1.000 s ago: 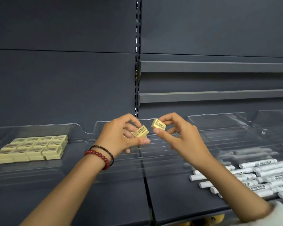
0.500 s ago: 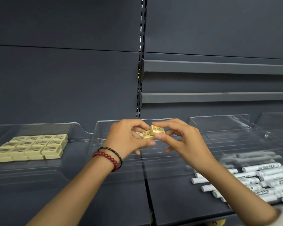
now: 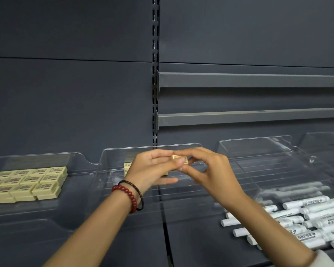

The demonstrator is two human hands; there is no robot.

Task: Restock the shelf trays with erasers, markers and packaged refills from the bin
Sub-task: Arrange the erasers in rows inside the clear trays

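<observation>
Shelf trays, three in clear plastic, sit side by side on the dark shelf in front of a dark grey back panel: left tray, middle tray, right tray. The edge of a fourth shows at far right. A slotted upright splits the panel. Two grey rails run rightward from it, above the trays.

Right tray: markers, white barrels with printed labels, heaped toward the front.
Left tray: eraser block, yellow erasers laid flat in tidy rows, stacked two high at the front.

We note both forearms reaching in from below and meeting over the middle tray. Left hand curls its fingers over the top of a single yellow eraser, with the thumb pressed to its near face. Right hand pinches the same eraser from the other end, fingertips above and thumb below. The eraser is thus gripped by both hands at once, in the air over the middle tray, near its back wall.

Behind the left hand we see an eraser stack, yellow and mostly hidden. It appears to be inside the middle tray, but we cannot tell whether the hand touches it.

Small items: red bead bracelet and thin black cord on the left wrist; white sleeve at the right forearm.
</observation>
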